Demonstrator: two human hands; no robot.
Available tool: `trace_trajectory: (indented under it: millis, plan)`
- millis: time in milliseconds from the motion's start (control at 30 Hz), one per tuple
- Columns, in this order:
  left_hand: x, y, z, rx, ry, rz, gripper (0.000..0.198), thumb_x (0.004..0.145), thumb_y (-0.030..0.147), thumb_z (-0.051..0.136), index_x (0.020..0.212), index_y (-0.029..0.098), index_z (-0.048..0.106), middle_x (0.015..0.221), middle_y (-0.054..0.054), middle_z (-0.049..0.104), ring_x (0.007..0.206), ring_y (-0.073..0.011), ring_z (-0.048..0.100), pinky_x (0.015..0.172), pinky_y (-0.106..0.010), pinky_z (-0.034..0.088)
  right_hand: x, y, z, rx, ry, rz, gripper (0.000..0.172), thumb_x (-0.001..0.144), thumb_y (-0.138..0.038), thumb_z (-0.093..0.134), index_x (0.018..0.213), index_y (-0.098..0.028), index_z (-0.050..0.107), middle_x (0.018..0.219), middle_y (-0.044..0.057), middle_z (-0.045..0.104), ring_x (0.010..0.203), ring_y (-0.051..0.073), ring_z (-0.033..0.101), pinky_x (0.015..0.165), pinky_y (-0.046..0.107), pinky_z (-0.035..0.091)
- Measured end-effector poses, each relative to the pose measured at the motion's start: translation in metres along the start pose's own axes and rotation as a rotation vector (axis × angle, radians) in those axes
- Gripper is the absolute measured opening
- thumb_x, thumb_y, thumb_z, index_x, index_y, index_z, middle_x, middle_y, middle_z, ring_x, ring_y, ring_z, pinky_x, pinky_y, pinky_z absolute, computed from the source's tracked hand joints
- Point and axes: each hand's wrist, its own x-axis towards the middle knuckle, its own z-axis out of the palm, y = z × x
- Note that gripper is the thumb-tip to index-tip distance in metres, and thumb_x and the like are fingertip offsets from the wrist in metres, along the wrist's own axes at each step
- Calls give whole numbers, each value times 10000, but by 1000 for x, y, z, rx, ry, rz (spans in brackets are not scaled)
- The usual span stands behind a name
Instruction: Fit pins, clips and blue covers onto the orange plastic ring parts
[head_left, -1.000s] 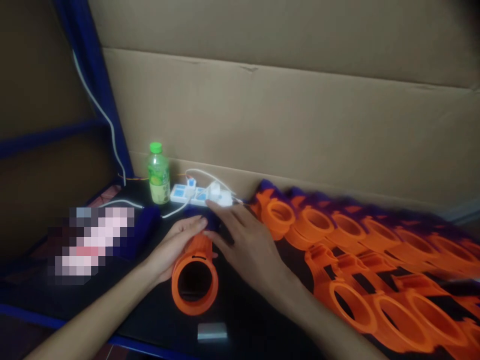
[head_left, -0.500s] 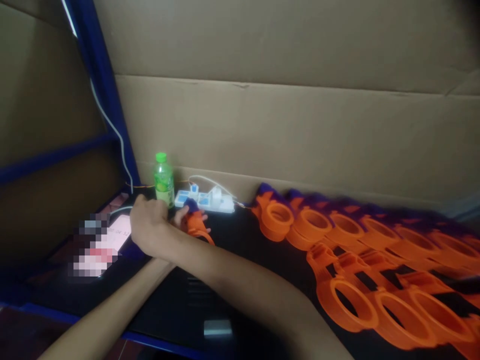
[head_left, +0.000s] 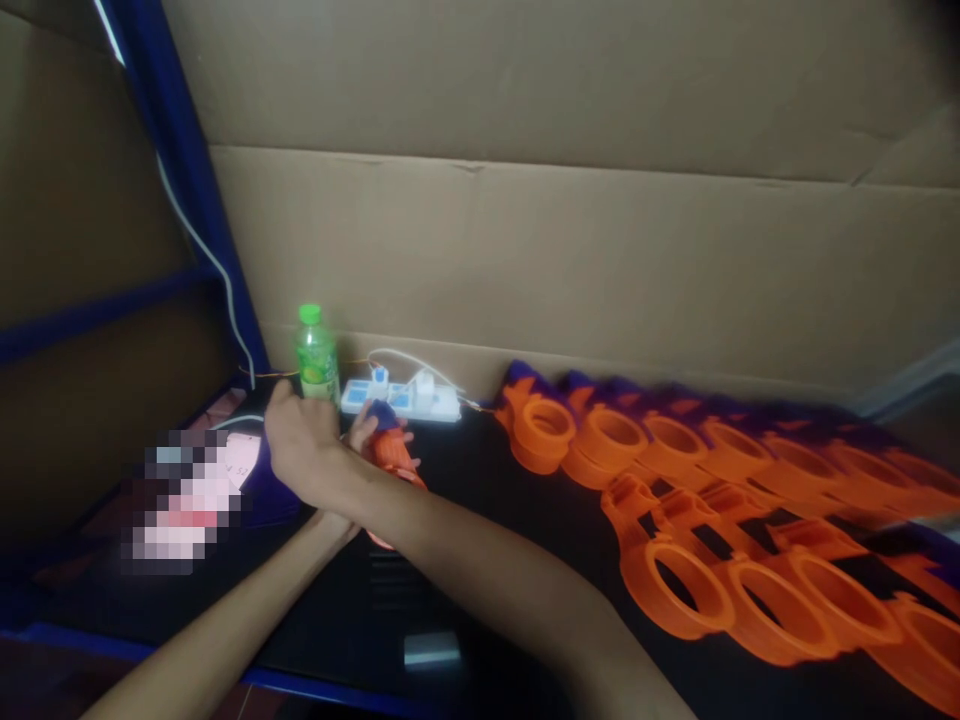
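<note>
My right arm crosses over my left. My left hand [head_left: 363,432] is wrapped round an orange part [head_left: 391,448] with a purple tip, its fingertips showing at the part's far side. Farther left, my right hand [head_left: 304,440] is closed, knuckles up; its palm side is hidden, so what it grips cannot be made out. Just below that hand lies a dark purple shape [head_left: 274,492], beside a lit phone [head_left: 241,462] that is partly pixelated. A green-capped bottle [head_left: 317,362] stands behind my right hand.
Rows of orange ring-shaped parts [head_left: 679,590], several with purple tops, cover the right side of the black table [head_left: 480,500]. A white power strip [head_left: 442,403] with cables lies near the cardboard wall [head_left: 525,260]. A small pale block [head_left: 431,650] is near the front edge.
The view has shifted slightly, moving the scene a little left. The purple shape now shows below my right hand. More of the orange part shows beneath my right forearm.
</note>
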Motion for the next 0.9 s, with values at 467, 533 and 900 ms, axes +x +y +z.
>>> trace_trajectory:
  millis: [467,533,900]
  plan:
    - [-24,14,11,-67,-200,-158,433,877,481,578,1137,156,697,834,-80,757,689,-234,715,664,-361,595,-144,139,-85,181,781,221,374,894,-228,604,1263,-196,556,832,16,688,751,174,643,721,311,520]
    - [-26,12,13,-22,-198,-169,478,878,494,618,1224,167,660,850,-75,756,668,-215,714,657,-334,593,-160,141,-67,124,698,187,270,909,-233,596,1175,-205,640,904,46,682,854,199,638,782,348,525]
    - [-28,-3,8,20,-154,-56,522,870,338,708,1366,235,583,848,-12,741,637,-128,673,667,-229,551,-183,122,-13,746,422,33,295,918,-259,643,1198,-237,552,1234,52,616,1135,174,606,970,343,520]
